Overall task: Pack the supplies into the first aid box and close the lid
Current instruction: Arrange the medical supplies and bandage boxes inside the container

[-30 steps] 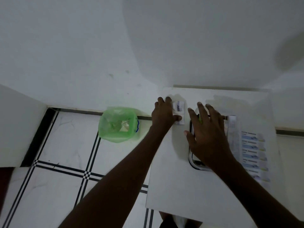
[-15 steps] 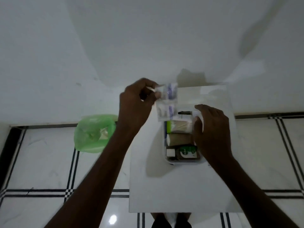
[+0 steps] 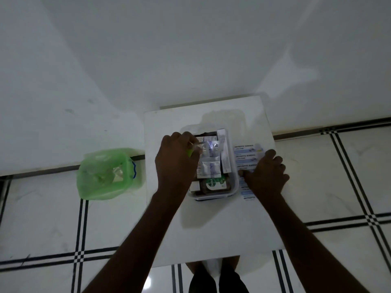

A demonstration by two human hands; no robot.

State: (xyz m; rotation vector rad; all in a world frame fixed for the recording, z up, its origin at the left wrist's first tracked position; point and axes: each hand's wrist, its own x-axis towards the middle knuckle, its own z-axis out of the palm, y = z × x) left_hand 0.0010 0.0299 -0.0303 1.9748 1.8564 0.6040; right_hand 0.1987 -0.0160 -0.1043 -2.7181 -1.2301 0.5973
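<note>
The first aid box point(image 3: 233, 187) sits open on the small white table point(image 3: 211, 229), already nearly full — a brown bottle point(image 3: 213, 183), a long carton point(image 3: 224, 153) and more. The left hand point(image 3: 176, 163) pinches a strip of clear packets point(image 3: 208, 158) and lays it on top. The right hand point(image 3: 264, 176) presses down on the bandage strip point(image 3: 246, 154) just beside the box, fingers curled, not clearly gripping — that strip and the lid, which I cannot see, are left.

- first aid box point(image 3: 233, 188) on table point(image 3: 211, 225), centre
- sachets point(image 3: 208, 160), carton point(image 3: 224, 154), bottle point(image 3: 213, 183) in box
- bandage strip point(image 3: 246, 154) right of box, on table
- bin point(image 3: 108, 173) on floor, left of table
</note>
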